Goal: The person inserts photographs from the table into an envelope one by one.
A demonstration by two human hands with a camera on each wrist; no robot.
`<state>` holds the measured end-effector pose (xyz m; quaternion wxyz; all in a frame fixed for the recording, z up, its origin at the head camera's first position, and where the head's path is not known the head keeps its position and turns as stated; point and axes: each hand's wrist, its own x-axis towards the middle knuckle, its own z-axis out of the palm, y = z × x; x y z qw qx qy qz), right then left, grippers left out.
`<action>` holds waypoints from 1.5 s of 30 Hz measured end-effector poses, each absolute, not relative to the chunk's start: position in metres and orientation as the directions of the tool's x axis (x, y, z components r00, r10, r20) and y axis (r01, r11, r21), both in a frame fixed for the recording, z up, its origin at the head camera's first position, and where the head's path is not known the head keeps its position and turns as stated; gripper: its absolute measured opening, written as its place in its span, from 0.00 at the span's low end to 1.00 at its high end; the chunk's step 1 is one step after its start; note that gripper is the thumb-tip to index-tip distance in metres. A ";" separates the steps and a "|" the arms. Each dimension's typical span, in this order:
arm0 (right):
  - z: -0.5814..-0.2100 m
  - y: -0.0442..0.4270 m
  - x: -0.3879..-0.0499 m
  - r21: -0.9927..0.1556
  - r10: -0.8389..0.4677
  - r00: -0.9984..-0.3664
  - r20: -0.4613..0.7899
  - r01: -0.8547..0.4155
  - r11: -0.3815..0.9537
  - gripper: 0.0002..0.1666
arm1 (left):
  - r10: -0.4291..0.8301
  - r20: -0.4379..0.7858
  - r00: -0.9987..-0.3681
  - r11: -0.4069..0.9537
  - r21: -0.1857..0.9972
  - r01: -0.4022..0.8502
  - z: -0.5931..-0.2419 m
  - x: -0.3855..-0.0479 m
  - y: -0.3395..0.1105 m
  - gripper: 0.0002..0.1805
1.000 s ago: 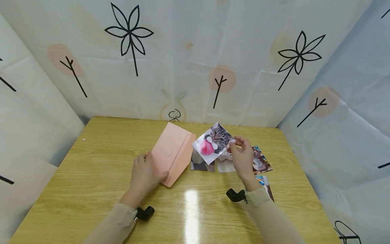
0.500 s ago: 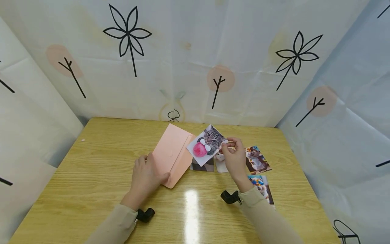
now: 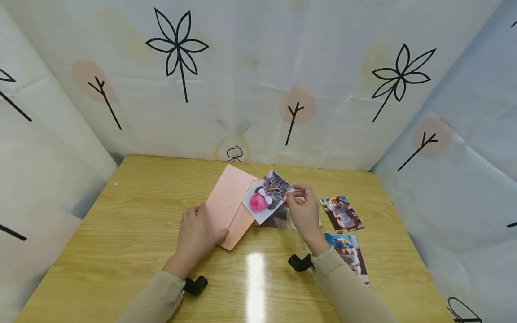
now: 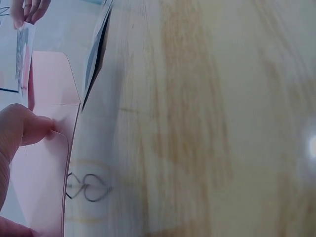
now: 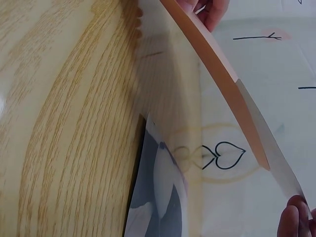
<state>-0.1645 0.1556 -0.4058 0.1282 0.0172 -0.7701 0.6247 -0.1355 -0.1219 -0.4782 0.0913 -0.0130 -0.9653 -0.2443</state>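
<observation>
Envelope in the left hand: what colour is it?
The envelope is pale peach-pink, clearest in the head view.

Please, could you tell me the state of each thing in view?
Pink envelope: flap open, gripped by left hand.
Cat picture: pinched by right hand, overlapping the flap in head view.
Grey picture: on table, partly hidden.
White picture: on table, mostly hidden.
Upper right picture: face up on table.
Sunglasses picture: face up on table.
</observation>
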 end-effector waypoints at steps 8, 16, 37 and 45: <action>-0.408 0.154 -0.166 -0.963 0.127 -0.974 0.186 -0.156 0.218 0.18 | -0.027 0.193 -0.981 0.880 0.471 0.069 -0.480 -0.135 -0.121 0.54; -0.410 0.152 -0.169 -0.966 0.065 -0.986 0.156 -0.139 0.216 0.18 | -0.032 0.206 -0.978 0.877 0.474 0.071 -0.482 -0.136 -0.122 0.52; -0.430 0.131 -0.177 -0.980 -0.035 -0.993 0.110 -0.115 0.162 0.20 | -0.011 0.213 -0.977 0.862 0.498 0.099 -0.485 -0.136 -0.115 0.56; -0.431 0.104 -0.171 -0.939 -0.044 -0.990 0.133 -0.140 0.315 0.21 | -0.022 0.208 -0.978 0.864 0.496 0.086 -0.487 -0.137 -0.112 0.56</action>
